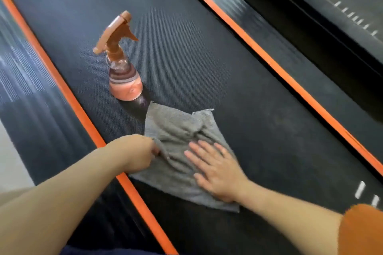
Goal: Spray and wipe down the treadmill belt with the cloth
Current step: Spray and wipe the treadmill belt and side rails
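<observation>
Right hand: I see my right hand lying flat on the cloth, palm down and fingers straight and slightly spread, pressing its near right part.
Left hand: my left hand is curled at the cloth's left edge and pinches a fold there; the fingertips are hidden from me.
Cloth: the grey cloth lies rumpled on the near left part of the belt, its near left corner reaching the left orange strip.
Spray bottle: the spray bottle stands upright on the belt just beyond the cloth's far left corner. It has an orange trigger head and a clear body holding pinkish liquid. I cannot tell whether cloth and bottle touch.
Treadmill belt: the treadmill belt is dark and finely textured, with a right orange strip along its other side.
Side rail: a dark ribbed side rail runs outside the left strip, blurred.
Sleeve: an orange sleeve shows on my right arm.
</observation>
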{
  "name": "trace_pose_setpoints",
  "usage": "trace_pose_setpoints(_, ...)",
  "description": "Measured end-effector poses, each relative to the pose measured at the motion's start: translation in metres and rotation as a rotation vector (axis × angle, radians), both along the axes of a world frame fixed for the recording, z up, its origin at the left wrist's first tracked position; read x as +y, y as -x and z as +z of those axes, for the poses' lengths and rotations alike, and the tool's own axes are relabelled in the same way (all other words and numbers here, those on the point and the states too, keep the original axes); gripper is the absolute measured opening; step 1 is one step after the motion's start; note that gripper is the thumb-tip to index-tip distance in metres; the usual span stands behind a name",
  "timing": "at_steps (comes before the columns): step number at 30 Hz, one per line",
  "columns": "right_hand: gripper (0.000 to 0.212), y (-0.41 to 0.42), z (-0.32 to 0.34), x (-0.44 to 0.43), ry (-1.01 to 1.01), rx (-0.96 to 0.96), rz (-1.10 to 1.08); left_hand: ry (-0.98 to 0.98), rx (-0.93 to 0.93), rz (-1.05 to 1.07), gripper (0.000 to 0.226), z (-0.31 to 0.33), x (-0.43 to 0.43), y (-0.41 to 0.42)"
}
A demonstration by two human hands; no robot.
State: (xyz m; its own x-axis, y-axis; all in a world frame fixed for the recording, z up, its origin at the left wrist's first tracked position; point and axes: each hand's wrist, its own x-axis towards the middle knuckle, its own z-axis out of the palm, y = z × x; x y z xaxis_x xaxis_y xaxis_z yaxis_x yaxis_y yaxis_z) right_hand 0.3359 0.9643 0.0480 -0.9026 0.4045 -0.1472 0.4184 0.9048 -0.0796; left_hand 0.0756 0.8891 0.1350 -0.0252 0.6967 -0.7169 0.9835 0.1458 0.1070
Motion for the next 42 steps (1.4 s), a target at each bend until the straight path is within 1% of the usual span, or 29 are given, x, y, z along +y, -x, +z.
trace_pose_setpoints(2,0.066,-0.028,0.006,0.027,0.018,-0.098,-0.157,-0.034,-0.103,0.022,0.046,-0.006,0.002,-0.016)
trace_pose_setpoints(3,0.066,-0.029,0.007,0.034,0.023,-0.100,-0.281,-0.051,-0.126,0.005,0.048,-0.006,0.002,-0.023)
trace_pose_setpoints(6,0.063,0.011,0.004,0.019,-0.011,-0.011,-0.666,-0.148,-0.079,-0.077,0.045,-0.012,0.004,-0.035)
trace_pose_setpoints(7,0.063,0.033,0.003,0.003,0.014,0.020,-0.715,-0.220,-0.069,-0.091,0.039,-0.009,0.005,-0.036)
trace_pose_setpoints(8,0.062,0.056,0.002,-0.016,0.043,0.042,-0.690,-0.346,-0.053,-0.130,0.032,-0.009,0.007,-0.034)
trace_pose_setpoints(9,0.061,0.076,0.001,-0.037,0.074,0.051,-0.594,-0.475,-0.038,-0.149,0.026,-0.009,0.008,-0.032)
trace_pose_setpoints(11,0.059,0.098,0.001,-0.070,0.116,0.037,-0.361,-0.611,-0.059,-0.074,0.030,-0.006,0.007,-0.030)
trace_pose_setpoints(13,0.059,0.104,0.010,-0.082,0.176,0.046,-0.270,-0.465,-0.052,0.151,0.036,0.000,0.003,-0.023)
trace_pose_setpoints(15,0.061,0.096,0.016,-0.073,0.289,0.085,-0.228,-0.333,0.024,0.279,0.043,-0.005,0.000,-0.017)
trace_pose_setpoints(16,0.061,0.093,0.018,-0.065,0.323,0.118,-0.185,-0.335,0.021,0.359,0.047,-0.009,-0.002,-0.015)
trace_pose_setpoints(18,0.055,0.083,0.027,-0.050,0.296,0.184,-0.157,-0.370,-0.027,0.594,0.051,-0.013,0.000,-0.014)
trace_pose_setpoints(20,0.048,0.070,0.029,-0.039,0.263,0.227,-0.244,-0.359,-0.046,0.749,0.048,-0.014,0.007,-0.017)
trace_pose_setpoints(21,0.048,0.066,0.031,-0.035,0.252,0.185,-0.290,-0.349,-0.062,0.822,0.043,-0.014,0.009,-0.016)
trace_pose_setpoints(23,0.053,0.061,0.031,-0.032,0.207,0.056,-0.351,-0.347,-0.196,0.952,0.029,-0.004,0.015,-0.016)
trace_pose_setpoints(25,0.059,0.066,0.028,-0.031,0.169,-0.028,-0.377,-0.357,-0.488,1.041,0.023,0.017,0.023,-0.021)
trace_pose_setpoints(27,0.061,0.080,0.033,-0.031,0.098,-0.065,-0.364,-0.330,-0.758,0.963,0.032,0.035,0.029,-0.033)
trace_pose_setpoints(28,0.059,0.085,0.037,-0.032,0.079,-0.096,-0.335,-0.291,-0.837,0.872,0.031,0.043,0.029,-0.043)
trace_pose_setpoints(29,0.054,0.089,0.045,-0.031,0.078,-0.150,-0.304,-0.258,-0.835,0.754,0.030,0.045,0.028,-0.053)
trace_pose_setpoints(30,0.047,0.089,0.050,-0.029,0.131,-0.256,-0.224,-0.247,-0.770,0.613,0.029,0.043,0.028,-0.063)
trace_pose_setpoints(31,0.043,0.090,0.056,-0.026,0.233,-0.358,-0.142,-0.271,-0.666,0.480,0.030,0.037,0.026,-0.072)
trace_pose_setpoints(32,0.043,0.090,0.059,-0.023,0.308,-0.375,-0.072,-0.334,-0.543,0.388,0.033,0.031,0.023,-0.077)
trace_pose_setpoints(33,0.046,0.089,0.061,-0.022,0.393,-0.368,-0.101,-0.393,-0.461,0.370,0.034,0.025,0.020,-0.079)
trace_pose_setpoints(34,0.049,0.089,0.061,-0.020,0.361,-0.346,-0.130,-0.444,-0.433,0.412,0.036,0.021,0.018,-0.079)
trace_pose_setpoints(35,0.052,0.087,0.057,-0.020,0.246,-0.367,-0.092,-0.496,-0.433,0.467,0.037,0.016,0.017,-0.077)
trace_pose_setpoints(36,0.051,0.086,0.060,-0.020,0.188,-0.330,-0.097,-0.536,-0.441,0.496,0.038,0.012,0.017,-0.073)
trace_pose_setpoints(37,0.046,0.081,0.061,-0.019,0.143,-0.268,-0.074,-0.556,-0.432,0.488,0.039,0.009,0.016,-0.068)
trace_pose_setpoints(39,0.039,0.064,0.068,-0.017,0.161,-0.178,-0.049,-0.557,-0.385,0.442,0.041,0.002,0.014,-0.061)
trace_pose_setpoints(40,0.043,0.053,0.070,-0.014,0.155,-0.116,-0.092,-0.558,-0.368,0.452,0.038,0.001,0.014,-0.057)
trace_pose_setpoints(42,0.052,0.035,0.072,-0.009,0.111,0.127,-0.187,-0.556,-0.421,0.614,0.028,0.000,0.016,-0.045)
